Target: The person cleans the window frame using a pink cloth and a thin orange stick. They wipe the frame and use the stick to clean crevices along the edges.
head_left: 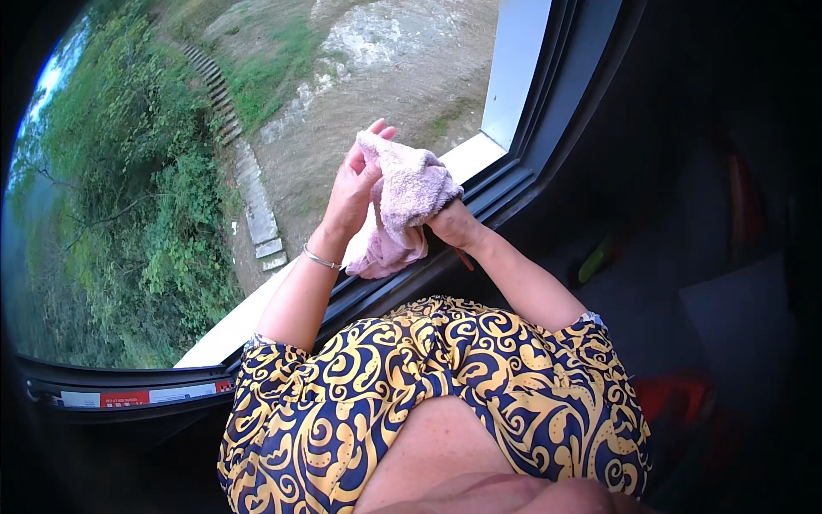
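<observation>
A pale pink, fluffy cloth (409, 188) hangs bunched between my two hands, over the sill of an open window. My left hand (349, 195), with a silver bangle at its wrist, holds the cloth's left edge by the thumb. Its fingertips stick up past the top of the cloth. On the other side my right hand (454, 225) is closed at the cloth's lower right, its fingers mostly hidden by the folds. A small dark patch shows between that hand and the cloth; I cannot make out what it is. Below the right wrist a thin reddish strip (463, 259) shows.
The dark window frame (531, 154) and white outer ledge (224, 330) run diagonally past my arms. Far below outside lie trees (128, 188), stone steps (214, 90) and bare ground. Indoors on the right it is dark, with a green object (597, 259) and a red one (672, 403).
</observation>
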Demonstrator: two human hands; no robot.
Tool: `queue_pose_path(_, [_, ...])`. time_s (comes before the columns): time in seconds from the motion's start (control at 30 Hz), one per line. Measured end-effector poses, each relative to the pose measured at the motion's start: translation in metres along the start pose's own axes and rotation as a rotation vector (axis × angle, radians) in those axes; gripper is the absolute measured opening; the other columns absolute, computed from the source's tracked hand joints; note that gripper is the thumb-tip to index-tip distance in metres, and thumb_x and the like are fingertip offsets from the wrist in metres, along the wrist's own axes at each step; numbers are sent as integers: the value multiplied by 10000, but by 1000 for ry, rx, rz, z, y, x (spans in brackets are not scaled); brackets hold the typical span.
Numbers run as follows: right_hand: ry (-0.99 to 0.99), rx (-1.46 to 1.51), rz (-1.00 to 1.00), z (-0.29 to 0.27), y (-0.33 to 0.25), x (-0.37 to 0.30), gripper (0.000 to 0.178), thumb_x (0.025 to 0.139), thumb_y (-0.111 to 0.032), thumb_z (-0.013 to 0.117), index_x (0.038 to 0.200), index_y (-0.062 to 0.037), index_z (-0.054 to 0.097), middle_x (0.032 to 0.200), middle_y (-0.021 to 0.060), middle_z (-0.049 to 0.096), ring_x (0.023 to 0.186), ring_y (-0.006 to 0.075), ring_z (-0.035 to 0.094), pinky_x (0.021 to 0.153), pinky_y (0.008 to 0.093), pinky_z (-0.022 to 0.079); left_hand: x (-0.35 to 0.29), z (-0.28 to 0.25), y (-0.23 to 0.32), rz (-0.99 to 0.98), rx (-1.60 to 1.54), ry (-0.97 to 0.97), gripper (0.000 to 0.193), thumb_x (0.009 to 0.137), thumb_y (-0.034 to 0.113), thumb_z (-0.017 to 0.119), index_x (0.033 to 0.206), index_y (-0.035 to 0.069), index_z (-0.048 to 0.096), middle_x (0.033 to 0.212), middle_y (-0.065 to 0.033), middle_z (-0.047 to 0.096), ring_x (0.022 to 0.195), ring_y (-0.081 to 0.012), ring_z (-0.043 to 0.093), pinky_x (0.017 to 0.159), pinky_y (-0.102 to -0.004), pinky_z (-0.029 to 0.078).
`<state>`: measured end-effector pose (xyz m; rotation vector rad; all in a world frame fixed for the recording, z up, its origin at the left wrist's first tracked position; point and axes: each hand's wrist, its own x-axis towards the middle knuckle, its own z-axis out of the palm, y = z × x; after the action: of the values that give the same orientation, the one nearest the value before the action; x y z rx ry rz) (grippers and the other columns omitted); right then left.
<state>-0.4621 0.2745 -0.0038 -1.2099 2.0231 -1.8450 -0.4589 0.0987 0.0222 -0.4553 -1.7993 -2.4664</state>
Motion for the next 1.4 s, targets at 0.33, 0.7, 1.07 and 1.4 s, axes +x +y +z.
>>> queue_pose_path(0.33, [591, 1198, -36, 2, -4, -10, 434, 927, -367, 506, 1215, -44, 533, 1159, 99, 608, 1092, 221, 556, 984, 372, 412, 8, -12, 18, 130, -148, 276, 145, 948, 187, 573, 987, 62, 635, 916, -22, 670, 821, -90, 613, 746, -245, 495])
queue_pose_path(0.7, [239, -82, 79, 20, -38, -19, 477, 920, -291, 591, 1269, 10, 466, 1243, 172, 502, 1164, 277, 504, 956, 353, 426, 13, 62, 47, 297, 665, 24, 222, 883, 214, 658, 863, -4, 620, 762, -30, 563, 720, -108, 510, 645, -254, 431])
queue_pose_path(1.07, [507, 347, 331, 38, 23, -29, 337, 979, -253, 497, 1154, 27, 563, 1126, 73, 579, 1054, 130, 507, 922, 282, 393, 74, 87, -18, -301, 379, -265, 273, 902, 280, 649, 967, 19, 605, 766, 25, 553, 705, -32, 492, 617, -208, 443])
queue_pose_path(1.4, [676, 1252, 391, 31, 25, -25, 595, 994, -488, 303, 1371, -28, 322, 1293, 162, 453, 1214, 253, 475, 1018, 400, 414, 20, 31, 5, -259, 970, -640, 984, 730, 626, 666, 1443, 54, 300, 1390, -232, 374, 1272, -373, 413, 1064, -396, 336])
